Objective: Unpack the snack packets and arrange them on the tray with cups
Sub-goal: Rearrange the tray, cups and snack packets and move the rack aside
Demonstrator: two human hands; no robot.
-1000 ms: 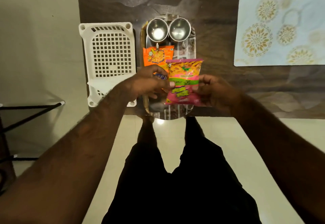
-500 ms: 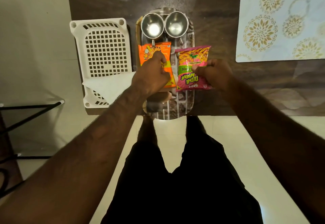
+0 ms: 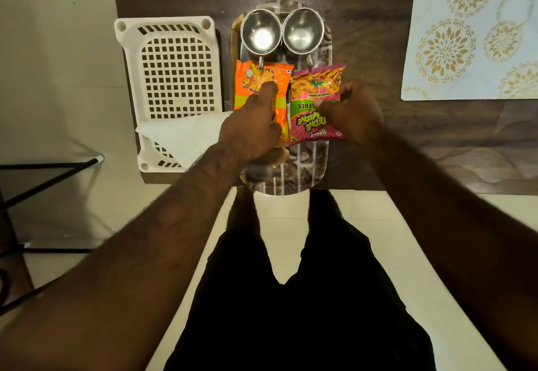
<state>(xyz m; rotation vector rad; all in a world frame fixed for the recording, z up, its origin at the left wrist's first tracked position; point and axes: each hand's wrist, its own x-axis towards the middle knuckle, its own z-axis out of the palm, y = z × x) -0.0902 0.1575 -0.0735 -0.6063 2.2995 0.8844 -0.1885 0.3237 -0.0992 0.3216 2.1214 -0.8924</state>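
Observation:
A patterned tray (image 3: 302,166) lies on the dark table with two steel cups (image 3: 261,35) (image 3: 302,32) side by side at its far end. An orange snack packet (image 3: 256,79) lies flat on the tray's left half, below the left cup. My left hand (image 3: 253,126) rests on it with a finger pressing its middle. A pink snack packet (image 3: 314,99) lies beside it on the tray's right half. My right hand (image 3: 352,114) grips the pink packet's right edge.
A white plastic basket (image 3: 171,79) stands left of the tray, with a white plastic bag (image 3: 186,137) draped over its near end. A floral placemat (image 3: 477,29) lies at the table's far right. A black metal frame (image 3: 52,172) stands at the left.
The pink packet, held up in both hands a second ago, has come down onto the tray beside the orange one. My left hand has let go of it and moved onto the orange packet.

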